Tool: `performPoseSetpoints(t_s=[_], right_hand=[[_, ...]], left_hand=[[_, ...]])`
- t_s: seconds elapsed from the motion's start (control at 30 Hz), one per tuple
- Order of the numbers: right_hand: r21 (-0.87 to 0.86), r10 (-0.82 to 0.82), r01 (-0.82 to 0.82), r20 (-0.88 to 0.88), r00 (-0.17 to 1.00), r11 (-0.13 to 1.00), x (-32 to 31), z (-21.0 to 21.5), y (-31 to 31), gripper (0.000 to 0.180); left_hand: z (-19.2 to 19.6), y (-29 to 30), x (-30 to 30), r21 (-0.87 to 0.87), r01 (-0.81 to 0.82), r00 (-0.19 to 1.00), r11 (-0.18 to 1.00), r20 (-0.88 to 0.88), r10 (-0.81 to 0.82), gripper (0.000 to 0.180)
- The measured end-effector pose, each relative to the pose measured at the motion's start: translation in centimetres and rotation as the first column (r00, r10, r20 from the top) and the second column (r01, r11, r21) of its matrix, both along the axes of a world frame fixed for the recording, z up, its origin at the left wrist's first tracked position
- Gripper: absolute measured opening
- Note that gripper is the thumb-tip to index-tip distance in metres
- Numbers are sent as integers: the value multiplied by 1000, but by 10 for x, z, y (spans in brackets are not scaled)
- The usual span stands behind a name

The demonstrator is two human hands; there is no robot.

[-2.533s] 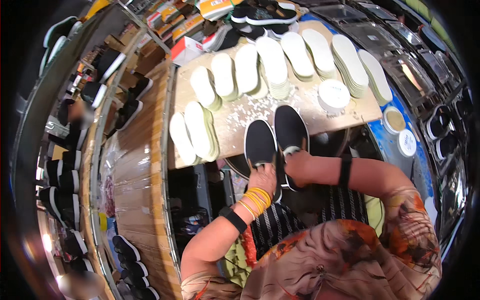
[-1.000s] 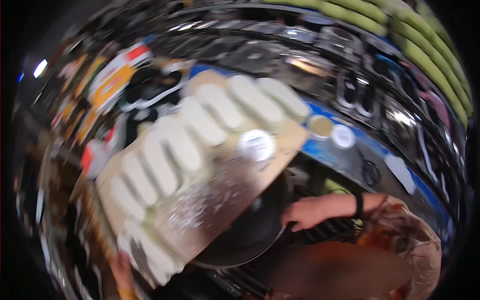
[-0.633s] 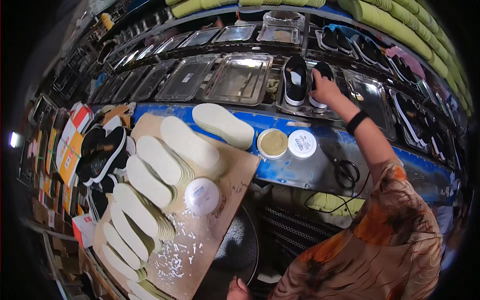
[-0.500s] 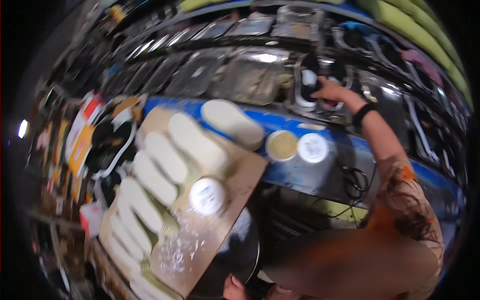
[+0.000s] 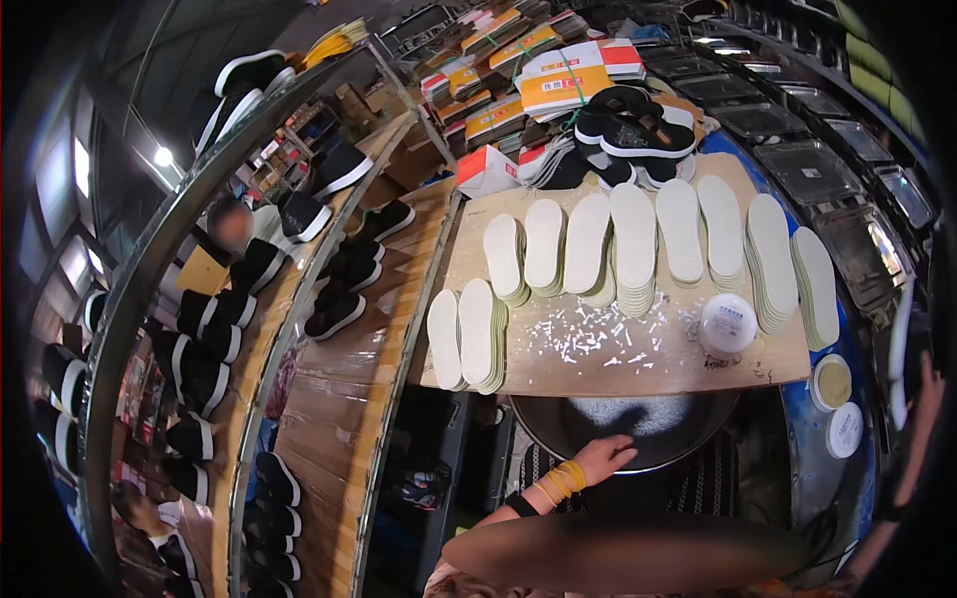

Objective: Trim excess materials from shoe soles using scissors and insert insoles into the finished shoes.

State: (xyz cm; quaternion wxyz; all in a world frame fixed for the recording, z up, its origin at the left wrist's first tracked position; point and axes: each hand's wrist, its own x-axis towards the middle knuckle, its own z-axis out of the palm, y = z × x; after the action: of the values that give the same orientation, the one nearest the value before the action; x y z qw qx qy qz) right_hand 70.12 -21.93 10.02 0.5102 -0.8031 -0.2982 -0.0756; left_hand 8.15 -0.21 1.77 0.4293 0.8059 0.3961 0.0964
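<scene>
My left hand [image 5: 596, 460], with yellow bands and a black band at the wrist, reaches over the near rim of a dark round basin [image 5: 528, 424]. Its fingers are apart and nothing shows in them. White bits lie in the basin. At the right edge, my right hand [image 5: 929, 394] is beside a long white shoe-sole edge [image 5: 900, 344]; whether it grips it is unclear. Several stacks of cream insoles [image 5: 588, 239] stand on a wooden board [image 5: 638, 374] with scattered white scraps [image 5: 588, 334]. A round white-lidded tub [image 5: 728, 324] sits near them.
Black shoes with white soles [image 5: 254, 264] fill the wooden-shelved rack [image 5: 329, 419] at left. Black shoes [image 5: 638, 130] and stacked cardboard pieces [image 5: 563, 90] lie behind the board. An open tub [image 5: 829, 384] and white lid [image 5: 844, 429] are right. A person [image 5: 231, 224] is beyond the rack.
The view has swung left, bringing the shoe rack and the whole board into sight. My left hand has come up over the basin's rim. My right hand now shows at the right edge.
</scene>
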Motion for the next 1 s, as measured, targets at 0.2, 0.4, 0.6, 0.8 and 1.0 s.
performPoseSetpoints(t_s=[0.2, 0.4, 0.6, 0.8, 1.0], right_hand=[[-630, 711, -357, 496, 498, 689, -343, 48, 79, 21], [-597, 952, -771, 303, 42, 224, -507, 14, 135, 22], [-362, 947, -917, -200, 251, 166, -489, -1, 117, 31], [-930, 210, 47, 131, 969, 363, -310, -28, 2, 33], [-962, -112, 247, 235, 966, 114, -231, -136, -141, 31]], left_hand=[[69, -17, 31, -590, -106, 706, 800, 522, 479, 62], [49, -29, -48, -337, -646, 459, 685, 545, 701, 75], [21, -3, -98, 467, -462, 850, 754, -10, 527, 51], [82, -11, -78, 342, -394, 897, 853, -58, 438, 45], [41, 10, -12, 548, -110, 792, 829, -455, 406, 48]])
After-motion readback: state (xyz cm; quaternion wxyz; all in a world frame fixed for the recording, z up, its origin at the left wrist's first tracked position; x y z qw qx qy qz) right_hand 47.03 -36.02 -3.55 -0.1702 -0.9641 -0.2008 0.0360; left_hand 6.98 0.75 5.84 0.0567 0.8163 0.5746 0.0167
